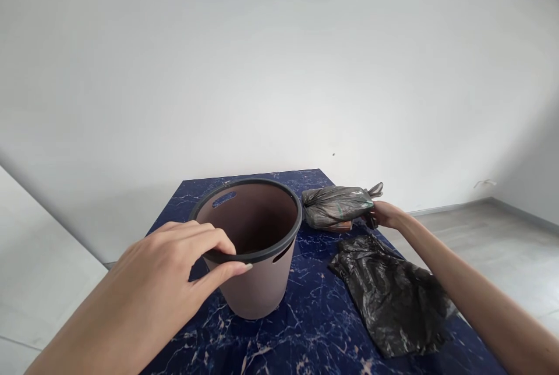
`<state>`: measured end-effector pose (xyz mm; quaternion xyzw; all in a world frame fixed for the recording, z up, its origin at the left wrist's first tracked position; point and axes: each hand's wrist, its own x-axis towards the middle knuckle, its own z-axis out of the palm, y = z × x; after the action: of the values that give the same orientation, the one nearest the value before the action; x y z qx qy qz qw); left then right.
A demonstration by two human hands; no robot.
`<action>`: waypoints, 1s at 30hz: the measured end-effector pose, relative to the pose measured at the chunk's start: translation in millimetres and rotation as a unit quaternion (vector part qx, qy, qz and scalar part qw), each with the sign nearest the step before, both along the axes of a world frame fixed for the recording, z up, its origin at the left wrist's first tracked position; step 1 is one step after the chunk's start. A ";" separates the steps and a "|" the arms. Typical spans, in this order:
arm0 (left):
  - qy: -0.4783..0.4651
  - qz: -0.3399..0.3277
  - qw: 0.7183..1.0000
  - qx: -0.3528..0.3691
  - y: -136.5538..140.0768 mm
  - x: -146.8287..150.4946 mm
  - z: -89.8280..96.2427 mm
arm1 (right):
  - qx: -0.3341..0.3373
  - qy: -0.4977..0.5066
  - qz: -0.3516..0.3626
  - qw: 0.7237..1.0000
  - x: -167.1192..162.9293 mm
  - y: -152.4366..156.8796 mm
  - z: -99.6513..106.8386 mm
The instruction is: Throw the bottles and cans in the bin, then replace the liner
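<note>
My left hand (174, 264) grips the near rim of a brownish-mauve trash bin (257, 287), with the thumb outside and the fingers over the dark rim. The bin stands upright and has cut-out handle slots; no bag lines it. To its right lies a filled, tied grey garbage bag (334, 206), its knotted end pointing right. My right hand (386, 213) is closed at that knotted end, its fingertips partly hidden behind the bag. Nearer to me, an empty black garbage bag (399, 299) lies crumpled and flat below my right forearm.
The blue marble-patterned table (305, 328) carries these things. Part of an orange-brown item (340, 227) shows under the tied bag. A white wall (262, 72) rises behind the table, and grey floor (471, 235) extends to the right.
</note>
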<state>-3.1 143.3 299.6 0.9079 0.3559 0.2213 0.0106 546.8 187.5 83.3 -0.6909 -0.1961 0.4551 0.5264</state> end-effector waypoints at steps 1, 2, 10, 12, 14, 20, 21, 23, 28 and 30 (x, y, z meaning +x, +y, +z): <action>-0.003 0.001 1.000 0.000 0.2 -0.2 -0.2 | 0.009 -0.006 -0.002 1.000 -0.2 -2.0 2.8; -0.007 0.002 1.000 0.001 0.3 -0.5 -0.4 | 0.020 -0.013 -0.005 1.000 -1.1 -5.0 5.6; -0.019 0.004 1.000 -0.006 -1.8 -2.5 -2.6 | 0.138 -0.223 -0.131 0.956 -39.2 -58.9 19.2; -0.018 0.005 1.000 -0.006 -1.7 -1.8 -3.0 | 0.175 -0.303 -0.161 0.923 -59.5 -76.7 22.9; -0.017 0.008 1.000 -0.005 -1.6 -0.6 -3.2 | 0.214 -0.359 -0.152 0.896 -86.0 -93.3 26.8; -0.025 0.017 1.000 -0.002 -1.8 1.9 -1.5 | 0.327 -0.531 0.049 0.780 -180.2 -125.7 21.9; -0.026 0.020 0.999 0.000 -1.5 1.7 -1.2 | 0.333 -0.536 0.094 0.770 -193.3 -128.9 18.4; -0.024 0.026 0.999 0.006 -0.5 0.5 -1.0 | 0.340 -0.536 0.183 0.751 -214.7 -133.9 11.4; 0.004 0.041 0.999 0.028 3.7 -2.2 -2.6 | 0.342 -0.512 0.293 0.731 -249.6 -137.7 1.2; 0.002 0.046 0.998 0.032 6.2 -2.0 -3.6 | 0.342 -0.497 0.308 0.735 -260.2 -135.5 -0.9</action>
<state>-5.1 149.5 296.0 0.8909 0.3900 0.2308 -0.0297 286.6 52.0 82.4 -0.4937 -0.7747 0.0865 0.3856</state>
